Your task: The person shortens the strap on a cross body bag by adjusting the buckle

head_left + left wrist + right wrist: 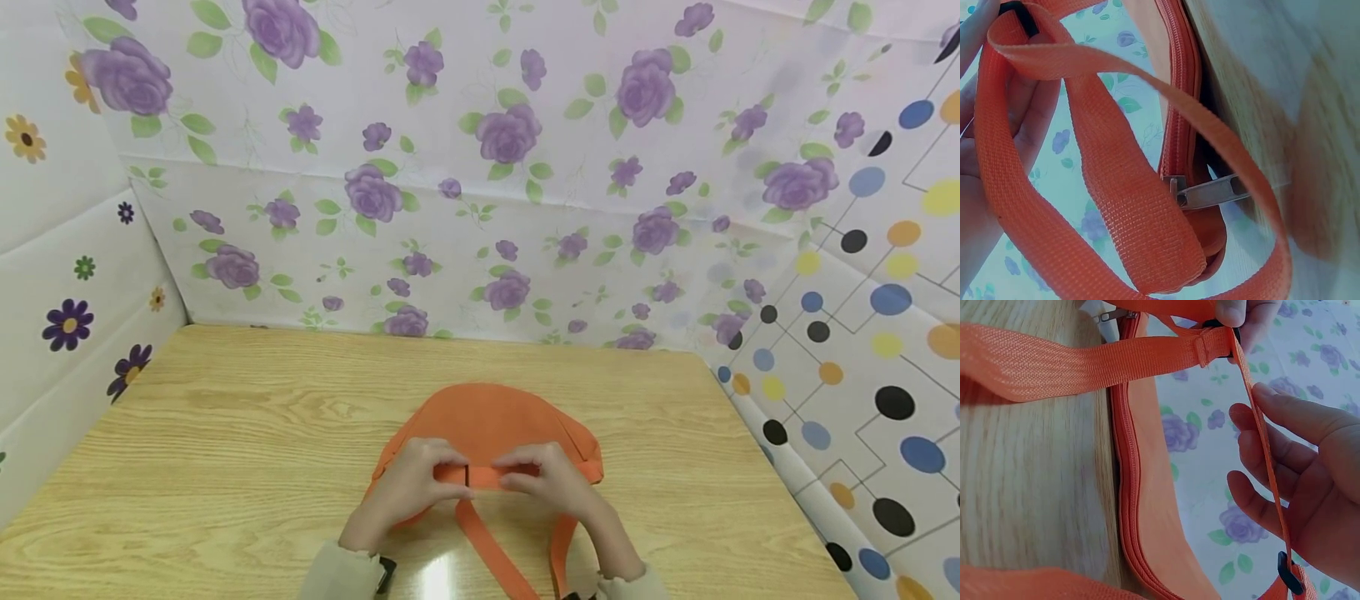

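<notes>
An orange waist bag [487, 417] stands on the table in front of me. Its orange webbing strap [486, 477] runs level across the near side between my hands. My left hand [416, 479] pinches the strap at a black slider buckle [1235, 340]. A short way to the right, my right hand [551, 479] holds the same strap between thumb and fingers. A second black buckle [1290, 573] sits on the strap below the right hand. Loose strap loops [1254, 169] hang down toward me. A zipper [1124, 444] with a metal pull [1213, 192] runs along the bag's edge.
The wood-grain table [247, 417] extends around the bag. A white cloth wall with purple roses [510, 133] closes the back. Patterned cloth walls with daisies [67, 325] and coloured dots [892, 404] stand at left and right.
</notes>
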### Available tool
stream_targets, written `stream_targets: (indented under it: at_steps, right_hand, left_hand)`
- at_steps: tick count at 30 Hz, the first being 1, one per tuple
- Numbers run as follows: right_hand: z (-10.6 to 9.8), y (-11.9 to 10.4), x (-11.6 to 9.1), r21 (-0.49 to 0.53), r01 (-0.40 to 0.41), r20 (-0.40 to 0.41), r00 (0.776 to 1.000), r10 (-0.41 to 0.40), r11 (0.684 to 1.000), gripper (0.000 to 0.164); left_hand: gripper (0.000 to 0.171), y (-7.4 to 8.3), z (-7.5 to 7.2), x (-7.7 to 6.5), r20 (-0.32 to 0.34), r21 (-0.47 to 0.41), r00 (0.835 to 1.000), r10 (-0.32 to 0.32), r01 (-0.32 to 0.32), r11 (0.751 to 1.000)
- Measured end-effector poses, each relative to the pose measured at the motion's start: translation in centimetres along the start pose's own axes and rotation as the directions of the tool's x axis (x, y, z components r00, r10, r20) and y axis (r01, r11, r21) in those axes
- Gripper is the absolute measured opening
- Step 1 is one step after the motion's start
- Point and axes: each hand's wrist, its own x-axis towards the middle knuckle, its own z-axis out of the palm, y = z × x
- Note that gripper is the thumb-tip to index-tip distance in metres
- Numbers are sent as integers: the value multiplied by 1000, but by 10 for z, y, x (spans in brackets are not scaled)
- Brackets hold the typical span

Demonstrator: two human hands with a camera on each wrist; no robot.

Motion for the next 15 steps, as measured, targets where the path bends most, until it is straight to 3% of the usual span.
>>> stream_targets:
  at_steps: [5, 15]
  right_hand:
    - [-1, -19, 2, 26, -20, -14, 1000, 21, 999, 14]
    - [2, -20, 5, 89, -53, -57, 997, 58, 995, 13]
  left_hand:
    - [33, 0, 0, -1, 3, 3, 1000, -3, 3, 1000]
    - [33, 0, 0, 1, -9, 4, 1000, 14, -14, 1000]
